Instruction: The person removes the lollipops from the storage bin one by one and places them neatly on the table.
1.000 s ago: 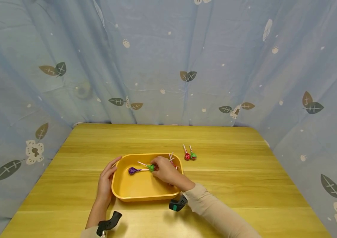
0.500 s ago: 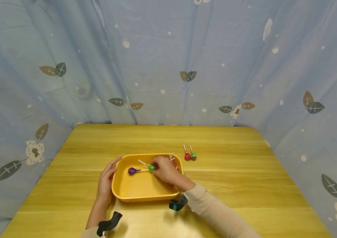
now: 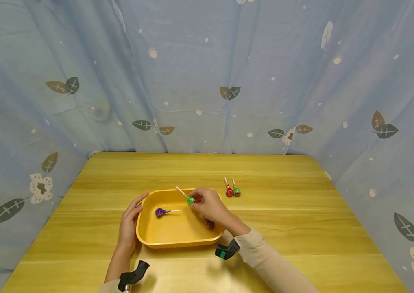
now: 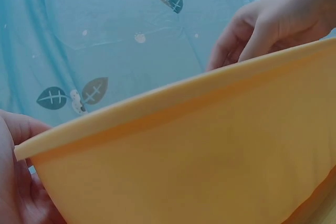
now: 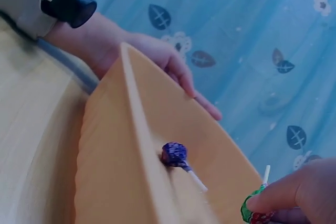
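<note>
In the head view my right hand (image 3: 210,205) pinches a green-and-red wrapped lollipop (image 3: 190,200) above the yellow bin (image 3: 170,245). Its white stick points up and to the left; the right wrist view shows the lollipop (image 5: 253,205) between thumb and fingers. My left hand (image 3: 130,224) rests against the bin's left side, fingers fairly straight along the rim. A purple lollipop (image 3: 160,212) lies on the bin floor, stick to the right. Under my right hand a dark-wrapped lollipop (image 3: 209,223) shows partly. The hand hides the bin's right end.
A red lollipop (image 3: 229,191) and a green lollipop (image 3: 237,191) lie side by side on the wooden table (image 3: 287,228), beyond the bin's back right corner. A blue patterned curtain (image 3: 192,81) stands behind the table and along its sides.
My right hand has risen slightly and moved right, lifting the green lollipop off the bin floor. The purple lollipop has shifted a little. My left hand stays at the bin's side.
</note>
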The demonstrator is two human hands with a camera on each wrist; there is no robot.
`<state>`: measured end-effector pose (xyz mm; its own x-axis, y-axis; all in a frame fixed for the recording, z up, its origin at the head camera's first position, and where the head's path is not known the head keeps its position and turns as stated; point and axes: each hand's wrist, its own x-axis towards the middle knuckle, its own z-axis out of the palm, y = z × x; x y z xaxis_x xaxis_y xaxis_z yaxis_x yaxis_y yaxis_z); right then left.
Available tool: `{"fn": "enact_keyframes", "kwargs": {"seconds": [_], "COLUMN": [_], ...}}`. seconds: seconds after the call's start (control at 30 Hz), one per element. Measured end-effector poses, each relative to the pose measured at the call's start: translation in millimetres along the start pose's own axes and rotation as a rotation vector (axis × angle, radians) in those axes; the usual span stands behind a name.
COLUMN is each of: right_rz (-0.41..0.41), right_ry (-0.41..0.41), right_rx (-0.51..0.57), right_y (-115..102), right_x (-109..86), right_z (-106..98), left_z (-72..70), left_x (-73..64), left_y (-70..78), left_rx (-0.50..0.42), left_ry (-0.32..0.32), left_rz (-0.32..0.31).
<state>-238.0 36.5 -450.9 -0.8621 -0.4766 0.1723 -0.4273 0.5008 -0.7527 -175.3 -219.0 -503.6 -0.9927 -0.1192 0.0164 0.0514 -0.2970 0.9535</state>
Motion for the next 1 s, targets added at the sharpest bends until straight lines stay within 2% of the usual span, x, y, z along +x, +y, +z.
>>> {"fn": "enact_keyframes", "kwargs": {"seconds": [0.17, 0.47, 0.73, 0.93, 1.0], "right_rz": [0.038, 0.045, 0.172, 0.254, 0.285], "right_ry": [0.050, 0.241, 0.322, 0.326, 0.335], "right_rx": [0.109, 0.273, 0.382, 0.553, 0.580], "right_y": [2.3, 18.5, 36.1, 54.6, 62.6], "right_x": [-5.6, -15.0, -21.0, -26.7, -28.6], "right_z": [-9.1, -29.0, -52.6, -65.4, -69.1], "left_z": [-0.7, -0.5, -1.0, -0.4, 0.2], "left_x": [0.0, -0.1, 0.4, 0.2, 0.2], "left_y": [0.8, 0.7, -0.4, -0.5, -0.6], "left_rx": [-0.001, -0.003, 0.015, 0.011, 0.014], "left_ry": [0.000, -0.007, -0.006, -0.005, -0.001], "left_rz": [0.001, 0.004, 0.007, 0.010, 0.011]}}
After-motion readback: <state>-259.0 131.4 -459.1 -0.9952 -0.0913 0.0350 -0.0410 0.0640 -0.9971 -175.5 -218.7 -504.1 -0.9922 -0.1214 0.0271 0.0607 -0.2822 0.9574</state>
